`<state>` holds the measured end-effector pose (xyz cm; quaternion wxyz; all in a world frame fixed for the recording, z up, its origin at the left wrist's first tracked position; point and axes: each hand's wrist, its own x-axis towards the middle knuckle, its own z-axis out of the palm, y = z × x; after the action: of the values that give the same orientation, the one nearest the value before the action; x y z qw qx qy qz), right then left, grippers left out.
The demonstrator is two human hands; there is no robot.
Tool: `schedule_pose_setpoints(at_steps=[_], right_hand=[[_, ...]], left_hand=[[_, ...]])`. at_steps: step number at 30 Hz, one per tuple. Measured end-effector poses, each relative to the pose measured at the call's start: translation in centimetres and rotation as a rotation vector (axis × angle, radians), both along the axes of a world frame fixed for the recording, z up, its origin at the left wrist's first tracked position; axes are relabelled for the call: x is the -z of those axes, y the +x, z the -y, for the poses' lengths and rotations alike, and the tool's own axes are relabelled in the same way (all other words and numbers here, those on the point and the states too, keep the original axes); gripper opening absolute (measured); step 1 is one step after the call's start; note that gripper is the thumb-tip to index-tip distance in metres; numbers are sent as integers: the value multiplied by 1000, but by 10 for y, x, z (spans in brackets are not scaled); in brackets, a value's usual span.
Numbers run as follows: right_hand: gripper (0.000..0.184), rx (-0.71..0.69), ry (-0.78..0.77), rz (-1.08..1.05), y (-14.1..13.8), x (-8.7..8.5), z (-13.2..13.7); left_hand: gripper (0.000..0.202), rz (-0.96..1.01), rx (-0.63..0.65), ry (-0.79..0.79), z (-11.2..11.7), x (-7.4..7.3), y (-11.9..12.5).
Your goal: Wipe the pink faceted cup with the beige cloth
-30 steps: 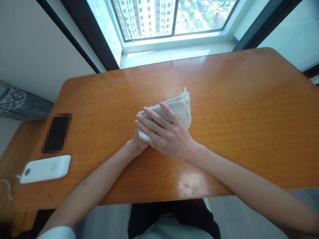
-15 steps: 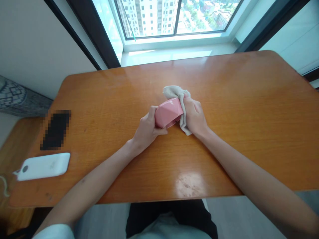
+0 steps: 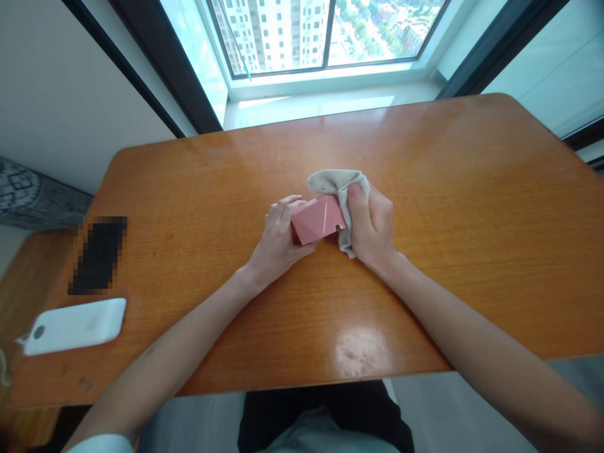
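Note:
A pink faceted object (image 3: 317, 219), box-like with flat angled sides and a small notch near its right end, is held above the middle of the table. Around its left end are the fingers and thumb of my left hand (image 3: 282, 231). My right hand (image 3: 374, 223) is closed on a pale grey cloth (image 3: 334, 181), pressing it against the object's right end. Part of the cloth sticks up behind the object and part hangs below my right thumb. The object's far side and underside are hidden, so its exact kind does not show.
The wooden table (image 3: 472, 239) spreads out under both arms. At its left lie a white rounded flat device (image 3: 75, 327) with a cord and a dark pixelated rectangle (image 3: 98, 255). Beyond the far edge is a window (image 3: 325, 34). A patterned grey fabric item (image 3: 42, 195) stands at left.
The pink object has been turned in my left hand, so a different flat face and a notch now show. My right hand and the cloth have shifted slightly against its right end.

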<state>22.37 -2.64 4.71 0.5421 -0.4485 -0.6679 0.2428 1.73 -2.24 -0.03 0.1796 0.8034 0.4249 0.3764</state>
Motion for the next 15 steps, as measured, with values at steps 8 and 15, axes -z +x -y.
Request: schedule_pose_setpoints(at_steps=[8,15], right_hand=[[45,-38,143,181,-4,1,5],[49,-185,320,385,-4,7,10]], left_hand=[[74,154,-25,37,11,-13,-2],[52,205,-86,-34,8,-5,-2]])
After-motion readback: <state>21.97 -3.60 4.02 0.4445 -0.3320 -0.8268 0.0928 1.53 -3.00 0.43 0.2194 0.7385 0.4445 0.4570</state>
